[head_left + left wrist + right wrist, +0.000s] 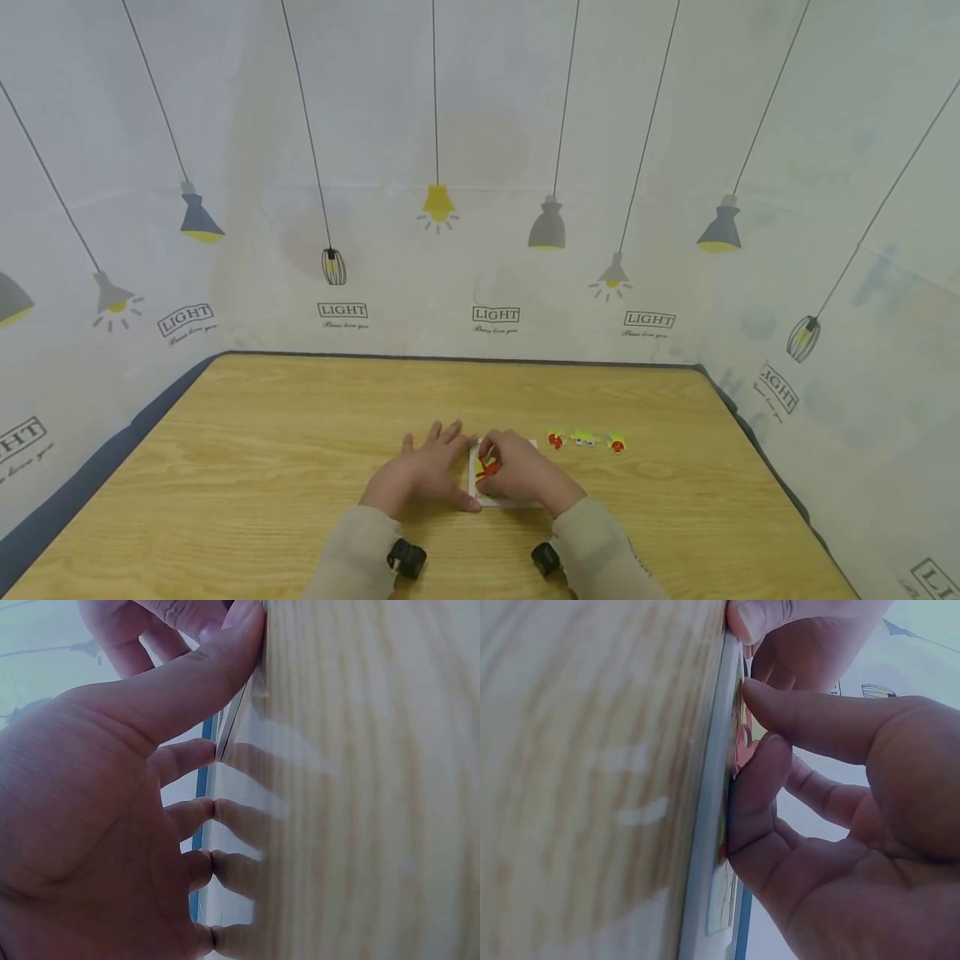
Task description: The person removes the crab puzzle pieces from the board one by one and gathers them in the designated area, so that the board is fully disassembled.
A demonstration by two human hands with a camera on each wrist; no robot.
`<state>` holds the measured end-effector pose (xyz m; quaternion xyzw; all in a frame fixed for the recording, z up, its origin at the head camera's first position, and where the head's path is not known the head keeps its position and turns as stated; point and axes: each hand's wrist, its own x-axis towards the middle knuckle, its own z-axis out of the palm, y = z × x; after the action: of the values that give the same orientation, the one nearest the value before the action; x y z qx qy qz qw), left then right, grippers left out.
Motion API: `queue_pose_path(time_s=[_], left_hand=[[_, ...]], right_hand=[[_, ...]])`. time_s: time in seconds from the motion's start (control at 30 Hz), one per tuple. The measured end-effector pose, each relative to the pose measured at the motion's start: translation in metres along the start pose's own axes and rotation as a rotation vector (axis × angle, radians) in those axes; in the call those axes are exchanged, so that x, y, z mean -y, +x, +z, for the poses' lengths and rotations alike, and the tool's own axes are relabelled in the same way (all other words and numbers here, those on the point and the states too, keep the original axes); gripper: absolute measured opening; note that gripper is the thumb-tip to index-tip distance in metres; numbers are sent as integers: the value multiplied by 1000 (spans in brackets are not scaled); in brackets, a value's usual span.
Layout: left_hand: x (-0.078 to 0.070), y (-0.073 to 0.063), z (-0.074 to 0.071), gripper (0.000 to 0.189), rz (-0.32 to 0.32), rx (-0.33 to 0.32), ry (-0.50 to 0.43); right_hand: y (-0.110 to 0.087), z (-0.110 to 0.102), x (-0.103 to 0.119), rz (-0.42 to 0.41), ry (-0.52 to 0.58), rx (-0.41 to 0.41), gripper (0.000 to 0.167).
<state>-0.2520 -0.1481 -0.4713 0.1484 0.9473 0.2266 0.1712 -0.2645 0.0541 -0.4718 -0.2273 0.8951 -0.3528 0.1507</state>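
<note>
A small white-rimmed puzzle board (513, 503) lies flat on the table between the two hands. My left hand (429, 473) rests along its left side, fingers spread on the tabletop and thumb at the near left corner of the rim. Over the board, my right hand (521, 469) pinches a red and yellow puzzle piece (489, 469) between thumb and bent index finger, close against the board's surface. The right wrist view shows the piece's red part (745, 750) beside these fingertips. Much of the board's right half is hidden under the right hand.
To the right of the board lie a red and yellow piece (556, 440), a yellow piece with eye-like spots (584, 437) and another red and yellow piece (617, 443). The wooden table (262, 467) meets curtain-like walls (405, 325) printed with lamps.
</note>
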Motion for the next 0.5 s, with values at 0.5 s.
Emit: queue_pose_path(time_s=[0.5], left_hand=[[8, 7, 5, 105, 10, 5, -9]], right_hand=[[0, -1, 0, -35, 12, -4, 30]])
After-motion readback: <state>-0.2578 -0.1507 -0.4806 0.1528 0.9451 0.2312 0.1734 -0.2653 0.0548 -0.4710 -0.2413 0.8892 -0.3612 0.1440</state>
